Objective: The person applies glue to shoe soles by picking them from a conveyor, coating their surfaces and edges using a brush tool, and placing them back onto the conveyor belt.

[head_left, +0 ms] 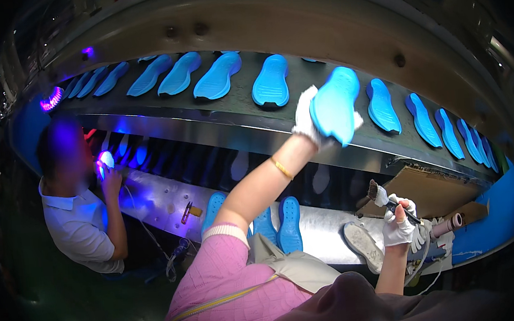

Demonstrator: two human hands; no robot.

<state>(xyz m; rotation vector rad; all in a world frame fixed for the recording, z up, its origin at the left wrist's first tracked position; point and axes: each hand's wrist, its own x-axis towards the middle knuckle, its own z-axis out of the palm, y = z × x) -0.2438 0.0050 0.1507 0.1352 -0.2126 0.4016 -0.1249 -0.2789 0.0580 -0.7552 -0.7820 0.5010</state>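
Observation:
My left hand point(306, 115), in a white glove, is closed on a blue shoe sole point(337, 101) at the edge of the conveyor belt point(240, 106). That arm is stretched forward, and the fingers are partly hidden behind the sole. Lower on the right, my gloved right hand point(398, 226) grips a brush point(380, 195) with dark bristles, pointing up and to the left. Its bare fingertips poke out of the glove. Several other blue soles lie along the belt, one of them point(270, 80) just left of the held sole and another point(382, 106) to its right.
Below the belt, a metal shelf point(328, 215) carries more blue soles point(288, 224) and a grey sole point(363, 245). A cardboard piece point(428, 189) leans near my right hand. At the left, another person point(77, 217) holds a glowing object under violet light. Cables hang nearby.

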